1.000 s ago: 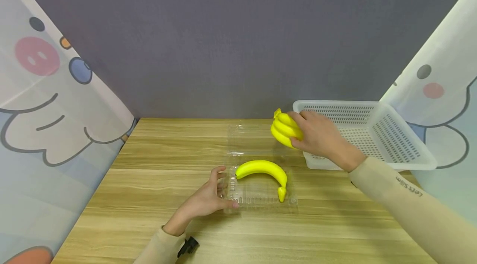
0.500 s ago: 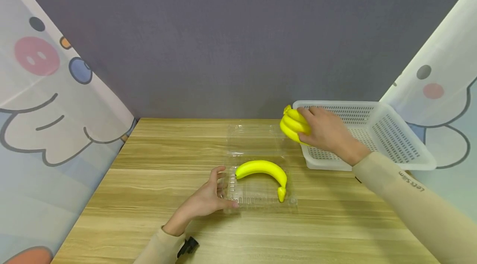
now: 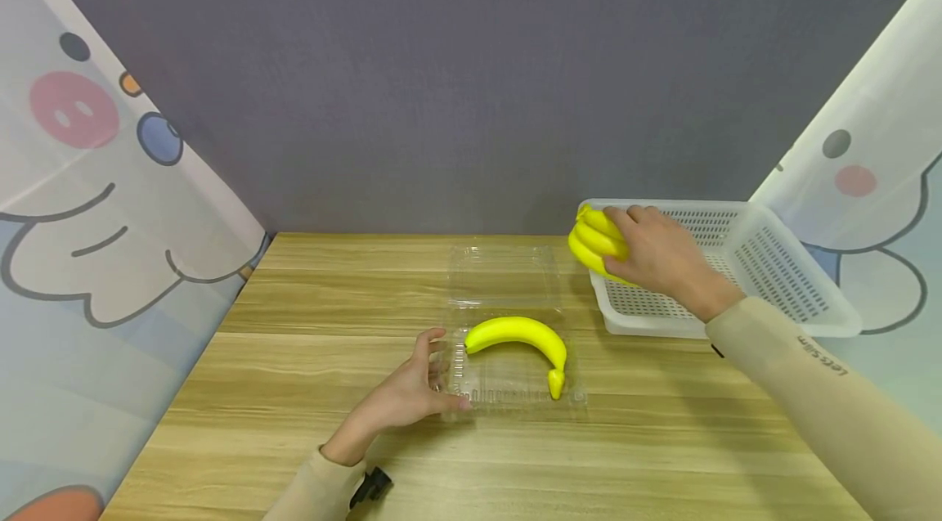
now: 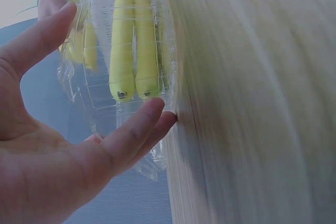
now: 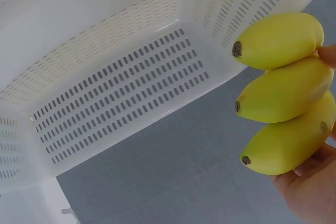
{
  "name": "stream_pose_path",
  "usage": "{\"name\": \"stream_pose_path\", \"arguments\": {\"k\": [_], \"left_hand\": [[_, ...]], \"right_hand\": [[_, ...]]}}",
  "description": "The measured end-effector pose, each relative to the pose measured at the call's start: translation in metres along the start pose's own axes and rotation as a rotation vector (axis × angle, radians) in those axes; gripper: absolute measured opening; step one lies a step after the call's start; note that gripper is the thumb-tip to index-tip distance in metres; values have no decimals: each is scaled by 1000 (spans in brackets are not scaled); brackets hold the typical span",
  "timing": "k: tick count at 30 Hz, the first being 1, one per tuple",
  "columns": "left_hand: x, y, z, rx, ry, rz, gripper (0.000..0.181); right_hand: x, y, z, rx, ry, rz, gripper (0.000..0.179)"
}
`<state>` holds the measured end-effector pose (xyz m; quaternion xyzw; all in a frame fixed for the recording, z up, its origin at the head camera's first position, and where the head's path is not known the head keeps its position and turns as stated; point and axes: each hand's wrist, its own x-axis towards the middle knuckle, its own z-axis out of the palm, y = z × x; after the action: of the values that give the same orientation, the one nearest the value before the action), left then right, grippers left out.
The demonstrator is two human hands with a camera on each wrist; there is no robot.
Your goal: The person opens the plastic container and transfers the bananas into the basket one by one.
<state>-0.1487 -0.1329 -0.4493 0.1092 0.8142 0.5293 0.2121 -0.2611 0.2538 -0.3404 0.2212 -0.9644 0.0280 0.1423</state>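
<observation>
A clear plastic clamshell box point(image 3: 504, 397) lies with its lid point(image 3: 500, 276) folded back on the table. Inside its base rests one curved yellow banana point(image 3: 524, 330); in the left wrist view two yellow lengths with dark tips show through the clear wall. My left hand point(image 3: 405, 394) spreads thumb and fingers at the box's left side, touching its near left corner. My right hand point(image 3: 658, 255) grips a small bunch of bananas point(image 3: 596, 239) from the right, above the left end of a white basket point(image 3: 798, 276). Three bananas of the bunch point(image 5: 286, 93) show in the right wrist view.
The slotted basket stands at the back right of the wooden table point(image 3: 280, 390), against a grey wall point(image 3: 471, 96). Printed cartoon curtains point(image 3: 110, 177) hang at both sides. A black strap piece point(image 3: 373, 486) sits at the left wrist.
My right hand has carried the bunch of bananas rightward, from above the box lid's right side to over the basket's left end. The left hand, box and single banana have stayed put.
</observation>
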Motion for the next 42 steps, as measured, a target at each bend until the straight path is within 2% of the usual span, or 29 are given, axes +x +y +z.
{"name": "stream_pose_path", "arguments": {"k": [19, 42], "left_hand": [[0, -2, 0, 2, 4, 13, 110], [-1, 1, 0, -2, 1, -2, 110]], "right_hand": [[-8, 20, -1, -16, 18, 27, 60], [-20, 45, 3, -7, -79, 134, 65]]}}
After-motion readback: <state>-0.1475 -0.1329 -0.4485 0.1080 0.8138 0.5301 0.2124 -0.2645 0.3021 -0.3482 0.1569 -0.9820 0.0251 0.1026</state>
